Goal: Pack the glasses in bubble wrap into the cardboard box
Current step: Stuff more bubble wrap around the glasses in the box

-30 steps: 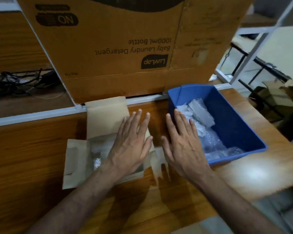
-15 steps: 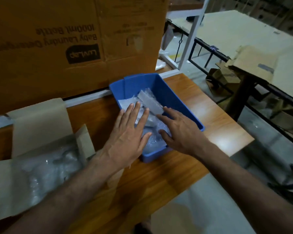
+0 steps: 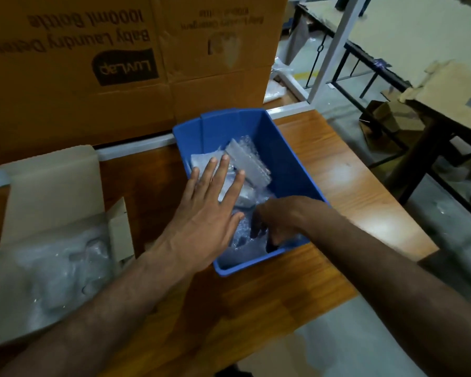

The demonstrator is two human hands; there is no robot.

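Observation:
A blue plastic bin (image 3: 278,148) stands on the wooden table and holds several bubble-wrapped bundles (image 3: 246,163). My left hand (image 3: 207,210) lies flat, fingers spread, over the bin's left rim and on the wrap. My right hand (image 3: 280,216) reaches down into the bin's near end with fingers curled into a bubble-wrapped bundle (image 3: 242,240); the grasp is partly hidden. The small open cardboard box (image 3: 52,183) sits at the left with bubble wrap (image 3: 52,265) inside it and its flaps up.
A large brown carton (image 3: 120,63) printed "Baby Laundry Detergent" stands right behind the bin and box. The table's right edge (image 3: 392,213) drops to the floor. Beyond are a white metal frame (image 3: 329,47) and another table with torn cardboard (image 3: 446,85).
Both hands left the small cardboard box and moved right to the blue bin. My right hand has since dipped into the bin's near end and curled on the wrap; the view swung right.

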